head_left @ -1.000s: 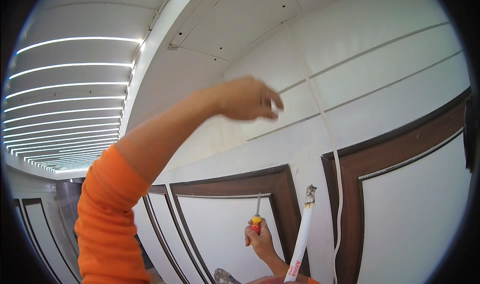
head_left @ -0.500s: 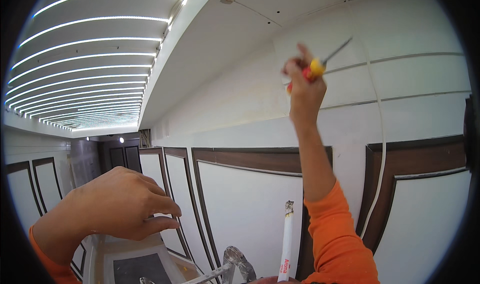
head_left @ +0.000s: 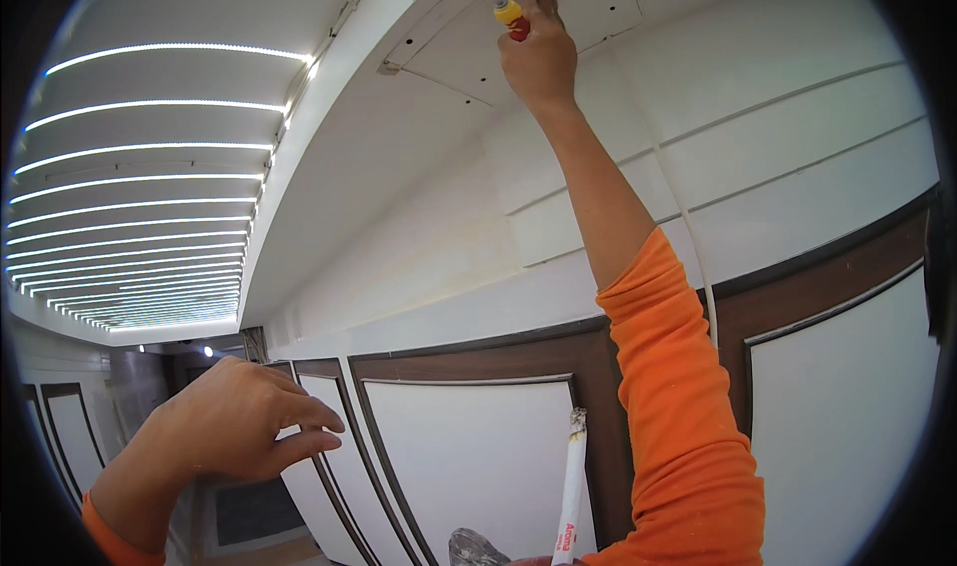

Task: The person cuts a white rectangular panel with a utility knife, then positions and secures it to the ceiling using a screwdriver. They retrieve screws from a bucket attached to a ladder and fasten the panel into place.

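My right hand (head_left: pixel 541 63) is raised to the ceiling panel (head_left: pixel 454 43), its fingertips at the panel's surface. It grips a screwdriver (head_left: pixel 512 18) by the red and yellow handle; the shaft cannot be made out from this angle. Dark screw holes dot the panel near the hand. At the lower left my left hand (head_left: pixel 239 422) hangs in the air with a bent wrist, thumb and fingers apart and nothing in them. Orange sleeves cover both forearms in part.
A cigarette (head_left: pixel 571 486) with an ash tip juts up from the lower edge. Beside it shows a paint-smeared grey end piece (head_left: pixel 477 548). Light strips (head_left: pixel 150 147) line the ceiling recess at left. A pale cable (head_left: pixel 688 217) runs down the wall past brown-framed panels (head_left: pixel 478 436).
My right hand has risen and moved left to the ceiling, and the screwdriver has turned in it. The view has tilted upward. My left hand keeps much the same pose.
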The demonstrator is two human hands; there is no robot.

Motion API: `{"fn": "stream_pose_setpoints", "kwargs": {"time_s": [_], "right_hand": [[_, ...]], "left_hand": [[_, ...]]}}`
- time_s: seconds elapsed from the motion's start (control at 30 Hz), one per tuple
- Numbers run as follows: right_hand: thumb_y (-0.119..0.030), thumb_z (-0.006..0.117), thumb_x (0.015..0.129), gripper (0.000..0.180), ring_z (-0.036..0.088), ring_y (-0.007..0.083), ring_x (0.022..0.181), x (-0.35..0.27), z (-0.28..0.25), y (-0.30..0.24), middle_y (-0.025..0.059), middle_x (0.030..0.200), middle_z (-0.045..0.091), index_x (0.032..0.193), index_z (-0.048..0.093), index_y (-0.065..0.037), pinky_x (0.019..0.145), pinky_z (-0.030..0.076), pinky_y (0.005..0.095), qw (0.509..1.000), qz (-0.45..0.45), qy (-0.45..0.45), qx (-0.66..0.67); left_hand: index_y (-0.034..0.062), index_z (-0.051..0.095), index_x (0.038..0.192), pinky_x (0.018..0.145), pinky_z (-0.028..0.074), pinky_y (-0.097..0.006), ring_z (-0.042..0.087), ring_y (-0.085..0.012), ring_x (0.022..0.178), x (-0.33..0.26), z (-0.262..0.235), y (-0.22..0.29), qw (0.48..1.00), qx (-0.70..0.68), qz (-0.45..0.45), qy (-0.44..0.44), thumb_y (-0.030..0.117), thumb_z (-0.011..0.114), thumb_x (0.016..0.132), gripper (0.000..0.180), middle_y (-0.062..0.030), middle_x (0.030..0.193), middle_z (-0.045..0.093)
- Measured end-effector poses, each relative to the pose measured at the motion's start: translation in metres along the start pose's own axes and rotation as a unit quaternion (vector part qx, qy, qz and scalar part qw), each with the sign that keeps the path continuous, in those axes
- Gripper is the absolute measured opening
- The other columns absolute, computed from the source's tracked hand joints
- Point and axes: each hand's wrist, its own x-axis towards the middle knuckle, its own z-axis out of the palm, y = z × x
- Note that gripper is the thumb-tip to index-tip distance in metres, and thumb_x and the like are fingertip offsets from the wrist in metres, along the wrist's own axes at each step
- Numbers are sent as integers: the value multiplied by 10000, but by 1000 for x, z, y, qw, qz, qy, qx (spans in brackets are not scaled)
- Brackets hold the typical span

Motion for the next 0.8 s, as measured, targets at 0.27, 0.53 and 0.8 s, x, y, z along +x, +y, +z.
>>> {"fn": "stream_pose_setpoints", "kwargs": {"time_s": [0.27,0.53,0.8], "right_hand": [[-149,661,907,587,613,312,1306,18,-21,22,152,1585,471,1472,539,-50,1055,523,350,994,-92,-13,-50],[-293,672,953,528,719,387,992,14,-98,-20,213,1067,725,1342,517,28,908,553,455,980,198,-14,12],[-268,594,1001,434,728,372,962,32,-170,-23,182,1100,720,1367,539,-42,819,572,479,965,13,-82,-247]], "left_hand": [[113,805,1018,703,583,-374,751,-269,781,46,-10,5,998,-1,51,20,309,706,965,225,-94,865,784],[82,751,1127,823,589,-393,745,-250,885,126,-32,-39,919,98,-14,382,211,807,888,278,-107,995,775],[164,383,1577,1125,466,-457,552,-359,1353,262,-128,-112,715,90,-117,683,342,812,880,837,-109,1515,543]]}}
